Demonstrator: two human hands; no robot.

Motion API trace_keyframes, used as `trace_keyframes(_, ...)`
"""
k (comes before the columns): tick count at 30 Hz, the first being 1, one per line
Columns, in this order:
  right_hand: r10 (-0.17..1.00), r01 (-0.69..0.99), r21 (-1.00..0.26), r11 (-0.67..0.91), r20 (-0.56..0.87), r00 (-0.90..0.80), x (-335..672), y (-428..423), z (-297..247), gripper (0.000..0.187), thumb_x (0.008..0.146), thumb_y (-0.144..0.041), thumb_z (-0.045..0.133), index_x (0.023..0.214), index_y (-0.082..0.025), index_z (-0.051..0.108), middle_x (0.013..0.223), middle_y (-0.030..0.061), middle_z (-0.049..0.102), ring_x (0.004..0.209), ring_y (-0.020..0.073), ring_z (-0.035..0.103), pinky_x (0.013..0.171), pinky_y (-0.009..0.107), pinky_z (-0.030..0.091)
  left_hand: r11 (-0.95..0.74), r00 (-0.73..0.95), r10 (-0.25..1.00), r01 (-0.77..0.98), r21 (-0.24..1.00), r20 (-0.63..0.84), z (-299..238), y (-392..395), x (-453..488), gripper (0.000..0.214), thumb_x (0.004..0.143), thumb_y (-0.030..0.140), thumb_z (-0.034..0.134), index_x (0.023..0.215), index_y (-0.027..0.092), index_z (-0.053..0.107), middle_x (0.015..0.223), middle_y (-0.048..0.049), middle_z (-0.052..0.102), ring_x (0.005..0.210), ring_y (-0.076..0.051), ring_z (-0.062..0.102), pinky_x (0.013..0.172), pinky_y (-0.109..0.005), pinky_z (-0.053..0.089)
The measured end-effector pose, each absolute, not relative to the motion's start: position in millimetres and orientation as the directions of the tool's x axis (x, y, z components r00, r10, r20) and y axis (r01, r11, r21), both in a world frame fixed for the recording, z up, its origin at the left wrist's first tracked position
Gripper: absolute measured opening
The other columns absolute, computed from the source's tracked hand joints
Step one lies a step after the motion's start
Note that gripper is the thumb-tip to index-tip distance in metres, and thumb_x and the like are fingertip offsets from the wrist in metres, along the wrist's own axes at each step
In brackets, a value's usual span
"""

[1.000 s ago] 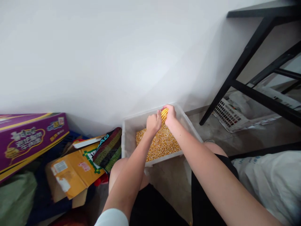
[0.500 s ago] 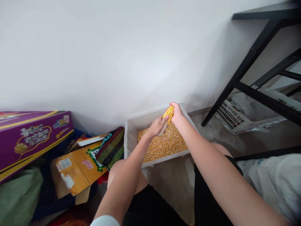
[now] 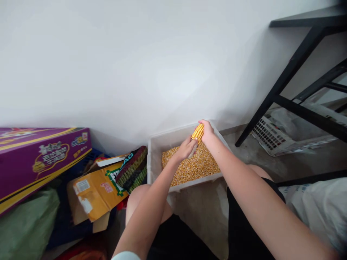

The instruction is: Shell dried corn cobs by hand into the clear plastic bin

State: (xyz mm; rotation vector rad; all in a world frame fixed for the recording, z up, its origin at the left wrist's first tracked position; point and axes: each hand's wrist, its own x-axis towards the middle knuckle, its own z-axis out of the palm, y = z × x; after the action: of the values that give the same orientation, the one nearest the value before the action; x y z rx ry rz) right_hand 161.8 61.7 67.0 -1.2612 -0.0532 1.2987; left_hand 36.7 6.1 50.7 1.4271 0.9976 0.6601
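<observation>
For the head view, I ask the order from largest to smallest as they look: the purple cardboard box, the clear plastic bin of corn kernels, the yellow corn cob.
1. purple cardboard box, though the frame edge cuts it
2. clear plastic bin
3. yellow corn cob

Plain white wall (image 3: pixel 135 54) behind, evenly lit — grey concrete floor (image 3: pixel 260 159) below. Black table frame (image 3: pixel 292 68) at right, white basket (image 3: pixel 273 135) lying beneath.

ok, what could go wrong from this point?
The left hand and right hand hold the corn cob over the far corner of the bin, so loosened kernels may well fly past the rim onto the floor. Bare skin pressed on hard kernel rows could get sore.
</observation>
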Motion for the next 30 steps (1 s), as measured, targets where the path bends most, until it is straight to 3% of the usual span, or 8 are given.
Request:
trace_keyframes(3, 0.700, -0.663, -0.707, -0.246, -0.603, 0.383, 160.0, 62.4, 62.0, 0.010, 0.066, -0.025, 0.060, 0.065, -0.018, 0.052, 0.051, 0.0001, 0.055, 0.046, 0.0143, 0.053, 0.037, 0.023, 0.039, 0.139, 0.449, 0.865, 0.219, 0.966, -0.226, 49.2, 10.3, 36.8, 0.037, 0.086, 0.048, 0.043, 0.105, 0.017, 0.049, 0.073, -0.0013, 0.056, 0.050, -0.009, 0.052, 0.043, -0.020, 0.045)
trace_keyframes(8, 0.647, -0.585, -0.741, -0.329, -0.628, 0.432, 155.0, 62.2, 51.7, 0.012, 0.066, -0.029, 0.061, 0.070, -0.018, 0.056, 0.051, -0.0007, 0.054, 0.048, 0.0159, 0.053, 0.040, 0.025, 0.040, 0.140, 0.406, 0.869, 0.343, 0.929, -0.281, 48.9, 14.2, 36.2, 0.055, 0.080, 0.068, 0.037, 0.090, 0.016, 0.050, 0.066, -0.0024, 0.054, 0.045, -0.010, 0.051, 0.038, -0.021, 0.042)
trace_keyframes(13, 0.628, -0.558, -0.756, -0.342, -0.625, 0.463, 154.2, 70.4, 41.0, 0.016, 0.065, -0.029, 0.061, 0.074, -0.017, 0.057, 0.052, 0.0000, 0.055, 0.048, 0.0163, 0.055, 0.040, 0.026, 0.041, 0.142, 0.476, 0.837, 0.290, 0.946, -0.272, 39.2, 16.9, 36.4, 0.049, 0.083, 0.064, 0.039, 0.091, 0.016, 0.046, 0.067, -0.0017, 0.054, 0.043, -0.009, 0.049, 0.039, -0.022, 0.044)
trace_keyframes(17, 0.649, -0.558, -0.757, -0.340, -0.618, 0.443, 152.7, 76.7, 34.6, 0.016, 0.065, -0.028, 0.061, 0.075, -0.015, 0.058, 0.053, 0.0008, 0.056, 0.047, 0.0159, 0.055, 0.040, 0.025, 0.042, 0.196, 0.434, 0.854, 0.245, 0.950, -0.288, 26.4, 22.8, 34.9, 0.039, 0.084, 0.055, 0.042, 0.093, 0.017, 0.045, 0.069, -0.0012, 0.054, 0.048, -0.010, 0.051, 0.043, -0.022, 0.047)
trace_keyframes(20, 0.632, -0.535, -0.768, -0.351, -0.616, 0.470, 147.5, 76.2, 29.5, 0.020, 0.064, -0.030, 0.063, 0.076, -0.015, 0.059, 0.052, 0.0001, 0.055, 0.046, 0.0155, 0.054, 0.039, 0.025, 0.041, 0.247, 0.379, 0.857, 0.290, 0.924, -0.349, 21.0, 25.8, 31.3, 0.041, 0.086, 0.056, 0.035, 0.093, 0.017, 0.047, 0.068, -0.0015, 0.055, 0.049, -0.012, 0.053, 0.043, -0.024, 0.047)
trace_keyframes(26, 0.565, -0.477, -0.772, -0.420, -0.634, 0.527, 135.1, 73.8, 17.5, 0.024, 0.064, -0.032, 0.064, 0.080, -0.015, 0.060, 0.051, -0.0005, 0.054, 0.049, 0.0167, 0.054, 0.039, 0.026, 0.040, 0.121, 0.315, 0.893, 0.522, 0.844, -0.323, 24.8, 21.5, 23.0, 0.064, 0.078, 0.074, 0.028, 0.083, 0.014, 0.051, 0.065, -0.0054, 0.059, 0.042, -0.013, 0.053, 0.040, -0.024, 0.041)
trace_keyframes(30, 0.581, -0.485, -0.768, -0.418, -0.636, 0.508, 132.2, 78.0, 6.2, 0.022, 0.066, -0.033, 0.062, 0.078, -0.015, 0.060, 0.048, -0.0007, 0.052, 0.048, 0.0169, 0.053, 0.039, 0.026, 0.040, 0.055, 0.349, 0.885, 0.576, 0.815, -0.307, 27.1, 21.4, 20.9, 0.065, 0.078, 0.074, 0.027, 0.080, 0.014, 0.051, 0.064, -0.0059, 0.060, 0.043, -0.012, 0.053, 0.043, -0.022, 0.040)
